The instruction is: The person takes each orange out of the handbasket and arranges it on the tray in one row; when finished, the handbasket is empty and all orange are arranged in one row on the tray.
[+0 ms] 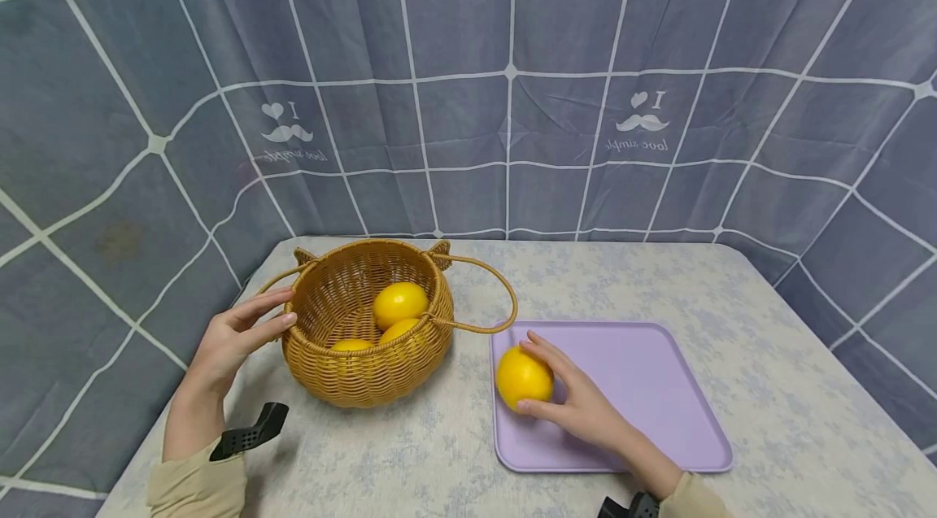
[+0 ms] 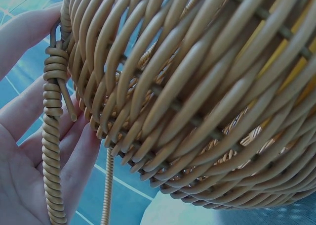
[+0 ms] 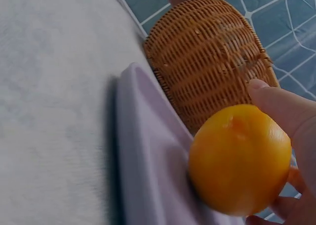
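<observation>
A wicker basket [image 1: 366, 376] with two looped handles stands tilted toward me on the left, several yellow-orange oranges [image 1: 400, 305] inside it. At its left rim is my left hand [image 1: 227, 339], thumb and fingers holding the edge beside the handle's base; in the left wrist view the fingers [image 2: 81, 156] lie against the woven wall behind the handle [image 2: 52, 160]. My right hand [image 1: 578, 400] grips another orange [image 1: 524, 379] between thumb and fingers, over the left part of a lilac tray [image 1: 644, 388]. Whether this orange touches the tray cannot be told.
The pale patterned table [image 1: 586, 282] carries basket and tray side by side. The basket's right handle [image 1: 508, 290] reaches out close to the tray's back left corner. A grey checked cloth [image 1: 468, 128] hangs behind and at both sides.
</observation>
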A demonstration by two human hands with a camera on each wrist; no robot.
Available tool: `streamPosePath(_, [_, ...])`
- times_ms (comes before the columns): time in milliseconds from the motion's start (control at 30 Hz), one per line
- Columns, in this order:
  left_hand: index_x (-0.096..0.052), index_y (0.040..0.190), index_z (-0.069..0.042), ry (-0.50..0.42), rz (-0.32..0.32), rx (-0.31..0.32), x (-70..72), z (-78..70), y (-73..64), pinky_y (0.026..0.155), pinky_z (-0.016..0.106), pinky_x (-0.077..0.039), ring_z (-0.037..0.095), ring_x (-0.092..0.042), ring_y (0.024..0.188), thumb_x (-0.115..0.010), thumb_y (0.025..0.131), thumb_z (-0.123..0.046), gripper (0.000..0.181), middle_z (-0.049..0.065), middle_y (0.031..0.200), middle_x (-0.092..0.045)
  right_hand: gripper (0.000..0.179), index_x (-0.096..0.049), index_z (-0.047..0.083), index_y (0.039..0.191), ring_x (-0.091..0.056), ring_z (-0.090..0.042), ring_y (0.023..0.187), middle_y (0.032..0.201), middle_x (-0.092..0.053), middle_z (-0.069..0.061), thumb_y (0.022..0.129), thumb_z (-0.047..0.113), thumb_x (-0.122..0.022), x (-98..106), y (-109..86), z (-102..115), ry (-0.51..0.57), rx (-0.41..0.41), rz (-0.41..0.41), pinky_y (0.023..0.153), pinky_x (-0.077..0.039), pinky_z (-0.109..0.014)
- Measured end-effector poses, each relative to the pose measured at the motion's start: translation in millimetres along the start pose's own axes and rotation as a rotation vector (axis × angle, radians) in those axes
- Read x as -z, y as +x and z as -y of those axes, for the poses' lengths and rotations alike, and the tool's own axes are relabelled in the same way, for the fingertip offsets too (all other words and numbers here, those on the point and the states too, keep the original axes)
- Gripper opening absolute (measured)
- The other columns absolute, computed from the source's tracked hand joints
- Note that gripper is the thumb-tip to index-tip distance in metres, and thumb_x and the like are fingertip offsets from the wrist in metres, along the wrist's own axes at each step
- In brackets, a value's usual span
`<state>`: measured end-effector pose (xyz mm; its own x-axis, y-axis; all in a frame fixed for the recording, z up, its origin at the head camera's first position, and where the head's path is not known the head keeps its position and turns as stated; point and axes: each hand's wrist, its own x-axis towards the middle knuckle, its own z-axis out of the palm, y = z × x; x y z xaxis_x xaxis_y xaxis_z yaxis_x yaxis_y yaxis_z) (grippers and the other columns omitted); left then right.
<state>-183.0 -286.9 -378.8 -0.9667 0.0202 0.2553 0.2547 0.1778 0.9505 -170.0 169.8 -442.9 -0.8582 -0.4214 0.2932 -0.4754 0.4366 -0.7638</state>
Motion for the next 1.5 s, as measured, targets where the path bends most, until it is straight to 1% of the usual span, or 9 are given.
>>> streamPosePath(100, [-0.059,0.128,-0.007,0.007,-0.003,0.007,-0.5,-0.2,0.3,0.073,0.016,-0.049,-0.002,-0.044,0.113,-0.064,0.089,-0.005,0.040,-0.018,0.117,-0.058,0.071,-0.043,0.029,0.140,-0.029,-0.030,0.135,0.152,-0.027,-0.004,0.078,0.037,-0.077,4,2.4,3,0.023,-0.014,0.004,0.104,-0.026,-0.057])
streamPosePath(300, [-0.058,0.130,-0.008,0.029,-0.009,0.026,-1.1,-0.5,0.3,0.074,0.015,-0.048,-0.003,-0.044,0.113,-0.065,0.089,-0.007,0.041,-0.018,0.117,-0.057,0.072,-0.043,0.020,0.141,-0.029,-0.033,0.135,0.152,-0.026,-0.009,0.079,0.034,-0.077,9,7.2,8,0.017,-0.012,0.017,0.101,-0.030,-0.058])
streamPosePath(567, [-0.056,0.132,-0.009,0.089,-0.005,0.028,0.3,-0.3,0.3,0.077,0.014,-0.047,-0.005,-0.041,0.115,-0.065,0.090,-0.011,0.043,-0.020,0.119,-0.055,0.072,-0.044,0.023,0.140,-0.029,-0.033,0.135,0.151,-0.028,-0.006,0.078,0.033,-0.078,14,10.2,13,-0.011,-0.017,-0.007,0.100,-0.031,-0.058])
streamPosePath(767, [-0.057,0.131,-0.009,0.073,-0.008,0.029,0.3,0.1,0.2,0.077,0.014,-0.047,-0.005,-0.041,0.115,-0.065,0.090,-0.010,0.042,-0.020,0.118,-0.056,0.070,-0.044,0.026,0.139,-0.032,-0.032,0.134,0.151,-0.029,-0.008,0.078,0.032,-0.078,19,13.4,15,0.010,-0.014,-0.018,0.100,-0.034,-0.055])
streamPosePath(867, [-0.057,0.131,-0.008,0.070,-0.009,0.027,0.0,-0.1,0.2,0.077,0.014,-0.047,-0.005,-0.041,0.114,-0.065,0.090,-0.010,0.042,-0.020,0.118,-0.056,0.069,-0.045,0.024,0.139,-0.035,-0.032,0.132,0.151,-0.029,-0.009,0.079,0.031,-0.077,21,15.2,17,0.009,-0.008,-0.017,0.101,-0.035,-0.053])
streamPosePath(1000, [-0.057,0.131,-0.008,0.076,-0.009,0.029,-0.4,-0.5,0.0,0.077,0.013,-0.046,-0.005,-0.041,0.115,-0.065,0.090,-0.010,0.042,-0.020,0.118,-0.056,0.068,-0.045,0.018,0.139,-0.035,-0.031,0.132,0.150,-0.029,-0.009,0.080,0.029,-0.077,24,19.4,23,0.005,0.009,-0.015,0.103,-0.032,-0.052])
streamPosePath(1133, [-0.057,0.131,-0.009,0.074,-0.008,0.033,-0.2,-0.5,-0.2,0.079,0.013,-0.046,-0.005,-0.040,0.116,-0.065,0.090,-0.010,0.042,-0.020,0.118,-0.056,0.068,-0.044,0.013,0.139,-0.033,-0.031,0.133,0.150,-0.029,-0.010,0.081,0.022,-0.076,28,26.8,29,0.038,0.061,-0.013,0.104,-0.032,-0.047])
streamPosePath(1267, [-0.057,0.130,-0.009,0.060,-0.011,0.027,-0.2,0.2,0.0,0.078,0.013,-0.046,-0.004,-0.040,0.116,-0.065,0.089,-0.009,0.042,-0.019,0.118,-0.056,0.067,-0.043,0.008,0.139,-0.035,-0.028,0.132,0.148,-0.033,-0.010,0.081,0.016,-0.076,32,37.5,37,0.088,0.105,-0.009,0.102,-0.036,-0.041])
streamPosePath(1500, [-0.058,0.128,-0.006,0.011,-0.011,0.015,-0.6,1.4,0.7,0.074,0.015,-0.048,-0.003,-0.043,0.114,-0.065,0.089,-0.007,0.040,-0.017,0.118,-0.056,0.064,-0.042,0.010,0.139,-0.041,-0.027,0.128,0.141,-0.041,-0.010,0.083,0.011,-0.073,38,64.4,59,0.150,0.154,0.004,0.099,-0.041,-0.043])
